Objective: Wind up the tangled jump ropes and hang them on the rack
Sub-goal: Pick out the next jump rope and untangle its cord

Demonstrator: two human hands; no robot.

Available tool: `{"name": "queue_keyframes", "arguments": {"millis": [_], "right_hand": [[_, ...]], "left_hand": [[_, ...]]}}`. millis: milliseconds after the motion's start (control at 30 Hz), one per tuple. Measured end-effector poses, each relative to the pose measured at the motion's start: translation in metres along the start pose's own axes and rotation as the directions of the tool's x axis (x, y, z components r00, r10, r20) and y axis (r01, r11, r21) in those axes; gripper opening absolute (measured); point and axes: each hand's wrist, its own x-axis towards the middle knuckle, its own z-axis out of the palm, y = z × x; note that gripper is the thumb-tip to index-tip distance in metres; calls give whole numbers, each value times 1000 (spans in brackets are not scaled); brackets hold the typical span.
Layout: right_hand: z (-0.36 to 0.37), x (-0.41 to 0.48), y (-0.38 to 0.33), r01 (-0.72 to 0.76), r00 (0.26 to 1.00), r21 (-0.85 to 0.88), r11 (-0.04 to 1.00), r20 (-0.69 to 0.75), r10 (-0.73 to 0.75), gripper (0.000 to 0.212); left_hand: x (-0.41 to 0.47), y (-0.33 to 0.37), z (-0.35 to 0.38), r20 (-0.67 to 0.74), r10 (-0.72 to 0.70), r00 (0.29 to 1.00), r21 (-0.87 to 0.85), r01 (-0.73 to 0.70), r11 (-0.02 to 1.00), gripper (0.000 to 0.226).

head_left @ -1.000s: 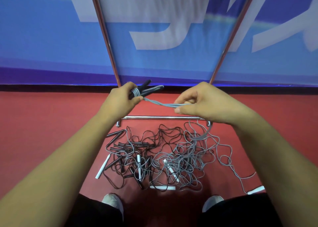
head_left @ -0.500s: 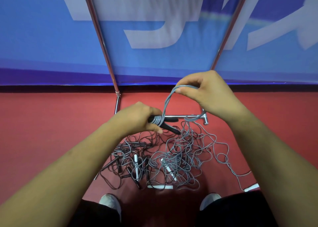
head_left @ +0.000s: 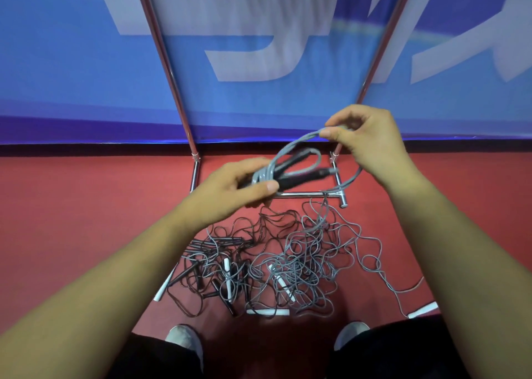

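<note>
The right hand (head_left: 371,142) has drifted up and to the right since half a second ago, stretching the loop wider, and the handles (head_left: 299,176) have swung from pointing down to lying nearly level. The left hand (head_left: 230,188) grips those two black handles, fingers and thumb curled round them and the grey coils already wound on. The right hand pinches the grey rope (head_left: 290,145) between thumb and fingers, at the top of the loop.

From that pinch the rope arcs down on the right, crosses the base bar of the rack (head_left: 302,194) and drops into the pile (head_left: 288,266) on the floor (head_left: 86,206). Grey and dark cords lie knotted there with white handles among them. One white handle (head_left: 421,311) lies apart at the right. Both hands hang between the rack's two uprights, above the base bar. The pile starts just this side of that bar and ends near the shoes (head_left: 184,338). Bare red floor lies left and right of it. The blue banner (head_left: 57,62) closes the far edge.
</note>
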Motion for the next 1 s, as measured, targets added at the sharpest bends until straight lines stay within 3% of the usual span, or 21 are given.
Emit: {"name": "queue_keyframes", "arguments": {"millis": [133,233,367,467,633,767,900,1000], "right_hand": [[3,1,9,-52,992,-53,997,115,58,4],[5,-3,7,-73,967,-116,991,234,99,3],[4,-5,2,-127,946,-87,988,290,147,8],[3,-9,2,-193,907,-84,978,365,210,11],[1,-14,1,-298,872,-31,954,399,285,11],[0,-13,-3,-369,864,75,927,394,312,11],[-1,-16,-9,-277,855,-20,961,451,256,20],[-2,-19,-11,-163,854,-113,980,481,198,31]], "left_hand": [[7,-4,-2,-233,-67,970,-252,7,968,31],[11,-5,-10,-366,-132,921,-457,-54,888,42],[14,-4,-19,-442,-241,864,-551,-50,833,34],[14,-5,-25,-493,-310,813,-555,-19,832,13],[13,-7,-38,-530,-404,746,-564,45,824,8],[14,-4,-39,-474,-478,740,-664,57,746,10],[13,-4,-40,-401,-498,769,-756,29,654,23],[15,-3,-41,-405,-500,765,-743,43,668,22]]}}
